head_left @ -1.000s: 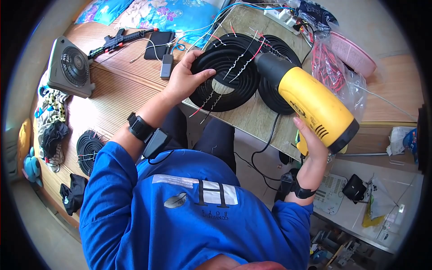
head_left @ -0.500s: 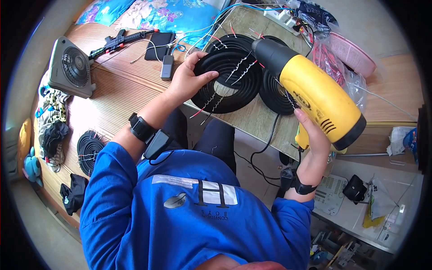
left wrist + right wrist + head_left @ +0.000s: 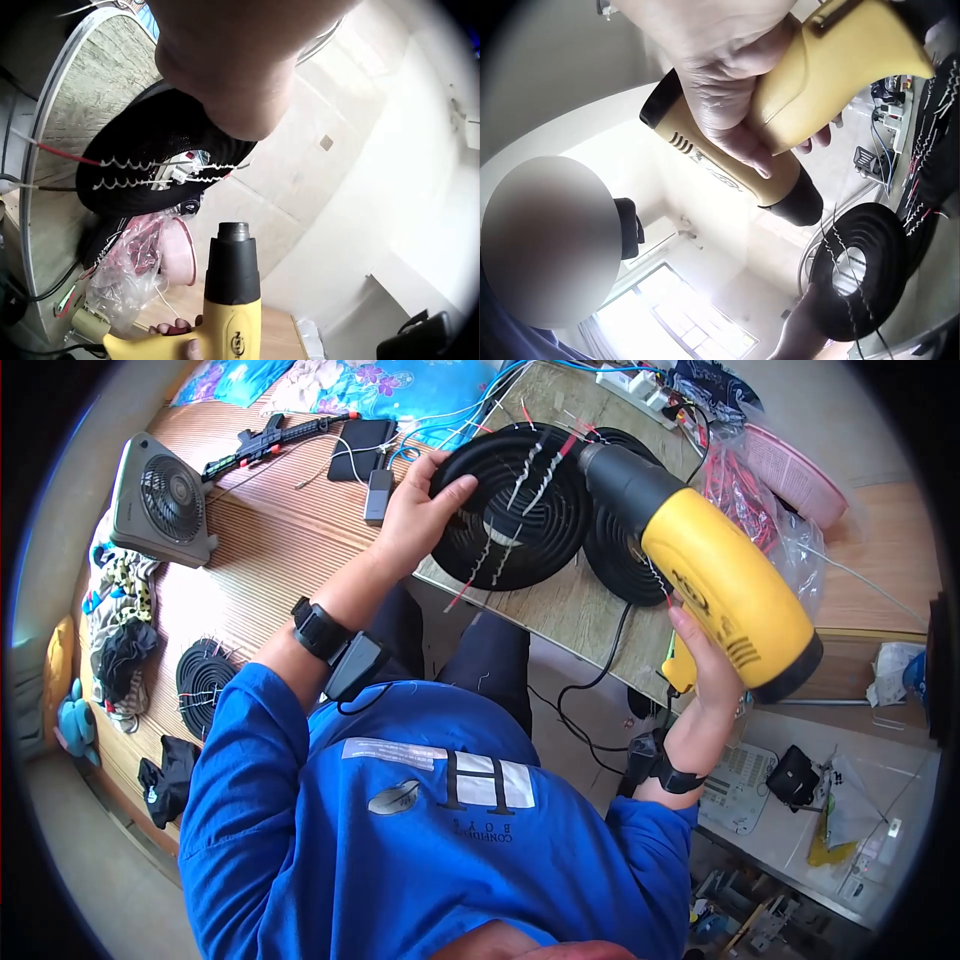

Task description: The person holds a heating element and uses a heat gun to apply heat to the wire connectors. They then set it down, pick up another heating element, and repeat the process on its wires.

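My left hand (image 3: pixel 412 515) grips the rim of a black coil of corrugated tube (image 3: pixel 512 510) bound with twisted white and red wires (image 3: pixel 527 472), tilted up off the small table (image 3: pixel 560 615). My right hand (image 3: pixel 705 665) grips the handle of a yellow heat gun (image 3: pixel 720 585), whose black nozzle (image 3: pixel 618 475) points at the coil's upper right edge. In the left wrist view the coil (image 3: pixel 142 142) and the heat gun (image 3: pixel 229 315) face each other. The right wrist view shows fingers (image 3: pixel 727 127) curled round the yellow handle (image 3: pixel 810 82), with the coil (image 3: pixel 859 274) beyond.
A second black coil (image 3: pixel 625 550) lies on the table under the heat gun. A bag of red wires (image 3: pixel 745 500) and a power strip (image 3: pixel 640 382) sit at the back. On the wooden bed lie a fan (image 3: pixel 160 505), a third coil (image 3: pixel 205 688) and clothes (image 3: pixel 118 650).
The left hand has tilted the coil further up off the table. The heat gun's nozzle has shifted slightly right along the coil's top edge.
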Demonstrator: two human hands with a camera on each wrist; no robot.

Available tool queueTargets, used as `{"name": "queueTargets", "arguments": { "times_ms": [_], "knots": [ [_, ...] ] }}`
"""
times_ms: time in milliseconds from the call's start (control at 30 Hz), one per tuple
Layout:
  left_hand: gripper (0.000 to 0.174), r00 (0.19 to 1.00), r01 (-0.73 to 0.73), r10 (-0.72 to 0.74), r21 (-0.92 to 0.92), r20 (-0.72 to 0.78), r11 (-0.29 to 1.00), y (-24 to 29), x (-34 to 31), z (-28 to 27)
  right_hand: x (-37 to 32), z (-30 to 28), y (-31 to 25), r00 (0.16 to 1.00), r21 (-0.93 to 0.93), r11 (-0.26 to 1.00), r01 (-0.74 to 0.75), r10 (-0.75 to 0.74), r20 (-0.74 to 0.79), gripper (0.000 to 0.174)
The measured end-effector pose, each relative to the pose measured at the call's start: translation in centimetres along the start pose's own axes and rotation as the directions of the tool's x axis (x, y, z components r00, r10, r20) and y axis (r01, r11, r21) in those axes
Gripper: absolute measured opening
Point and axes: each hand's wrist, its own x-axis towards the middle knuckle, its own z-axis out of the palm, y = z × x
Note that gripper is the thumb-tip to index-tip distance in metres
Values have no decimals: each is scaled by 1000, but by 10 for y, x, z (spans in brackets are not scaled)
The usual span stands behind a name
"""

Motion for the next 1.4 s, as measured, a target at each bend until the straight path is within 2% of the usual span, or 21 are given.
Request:
{"name": "queueTargets", "arguments": {
  "times_ms": [33, 133, 200, 267, 433, 567, 733, 833, 867, 967, 1000, 1100, 1200, 1400],
  "knots": [
    [28, 1000, 1, -1, 2, -1, 1000, -1, 1, -2, -3, -1, 2, 999, 51, 998, 29, -30, 15, 45],
    [25, 976, 88, -164, -431, -141, 898, -2, 4, -8, -12, -4, 15, 998, -13, 998, 69, -69, 12, 46],
    [24, 972, 104, -195, -498, -134, 861, -3, 6, -16, -15, -8, 21, 996, -45, 995, 89, -88, 9, 46],
    [24, 959, 131, -257, -624, -115, 770, -5, 6, -22, -17, -13, 27, 998, 25, 998, 64, -64, -10, 45],
    [24, 930, 106, -310, -661, -199, 743, -8, 6, -22, -27, -16, 32, 998, 47, 997, 61, -60, -30, 44],
    [26, 946, 82, -265, -652, -186, 754, -3, 5, -17, -32, -13, 37, 993, -66, 993, 101, -96, 75, 46],
    [28, 969, 32, -182, -646, -167, 763, 1, 2, -14, -27, 1, 33, 1000, -56, 998, 11, -10, 21, 38],
    [29, 973, 15, -161, -654, -163, 756, -1, 4, -17, -24, 0, 36, 982, -203, 974, 97, -61, 177, 51],
    [29, 971, 13, -164, -651, -172, 759, -2, 4, -18, -24, 0, 36, 982, -204, 974, 96, -60, 178, 51],
    [29, 968, 7, -168, -644, -189, 765, -4, 5, -21, -23, 4, 36, 949, -348, 903, 252, -160, 270, 51],
    [28, 963, 8, -176, -628, -206, 778, -6, 5, -23, -23, 5, 36, 949, -348, 903, 253, -161, 271, 51],
    [27, 951, 13, -194, -597, -240, 802, -5, 6, -23, -24, 6, 35, 962, -298, 936, 186, -111, 251, 51],
    [30, 976, -12, -131, -644, -174, 765, -2, 6, -22, -23, 6, 35, 970, -303, 942, 145, -74, 233, 52],
    [31, 975, -34, -111, -629, -191, 777, 0, 6, -26, -25, 8, 31, 978, -229, 970, 84, -36, 207, 52]
  ]
}}
